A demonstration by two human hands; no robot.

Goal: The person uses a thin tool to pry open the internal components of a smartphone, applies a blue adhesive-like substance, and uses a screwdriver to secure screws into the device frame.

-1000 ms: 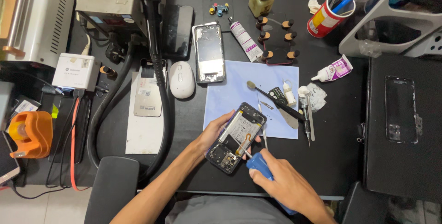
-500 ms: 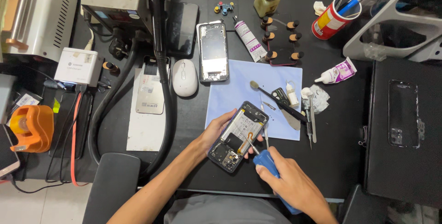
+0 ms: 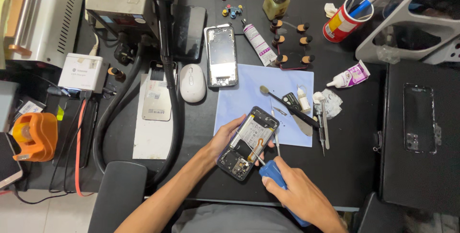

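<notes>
My right hand [image 3: 299, 194] clenched on blue-handled screwdriver [image 3: 273, 171], tip on opened black smartphone [image 3: 248, 143] | my left hand [image 3: 225, 137] grips phone's left edge | phone lies between hands at pale blue mat [image 3: 258, 94] corner on black counter [image 3: 345, 132] | long axis diagonal, top toward upper right

Both forearms bare, no sleeves or rings; grey garment over the lap.
</notes>
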